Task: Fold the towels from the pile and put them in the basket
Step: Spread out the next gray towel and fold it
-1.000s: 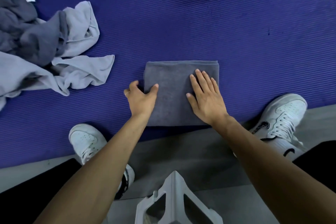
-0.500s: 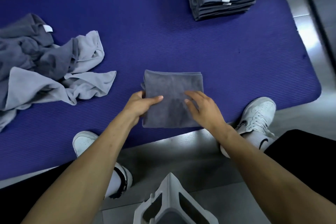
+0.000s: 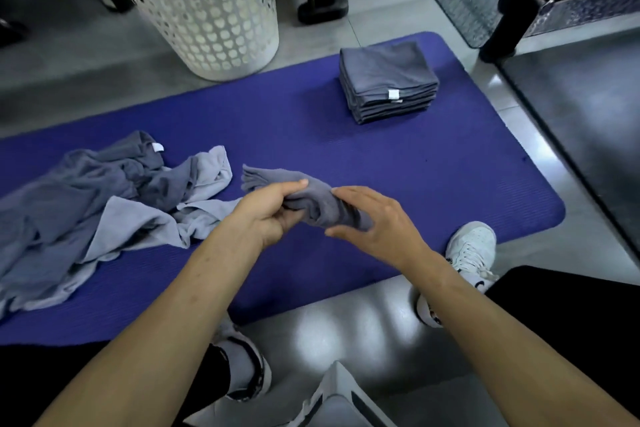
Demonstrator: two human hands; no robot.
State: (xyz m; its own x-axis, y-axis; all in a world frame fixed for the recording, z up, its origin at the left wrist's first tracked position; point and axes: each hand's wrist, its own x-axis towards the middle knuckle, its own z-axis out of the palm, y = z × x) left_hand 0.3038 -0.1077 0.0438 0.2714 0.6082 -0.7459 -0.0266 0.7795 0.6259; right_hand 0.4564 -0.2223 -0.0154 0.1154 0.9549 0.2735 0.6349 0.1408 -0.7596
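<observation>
The left hand (image 3: pixel 273 210) grips the folded grey towel (image 3: pixel 304 199) from below, thumb laid over its top, lifting it off the blue mat (image 3: pixel 433 166). The right hand (image 3: pixel 372 218) cups the towel's near right end, fingers curved over it. Left of the hands lies the unfolded pile (image 3: pixel 93 198); beyond and to the right, well apart, stands the folded stack (image 3: pixel 386 80). The white basket (image 3: pixel 207 14) stands past the mat's far edge, with bare mat between.
</observation>
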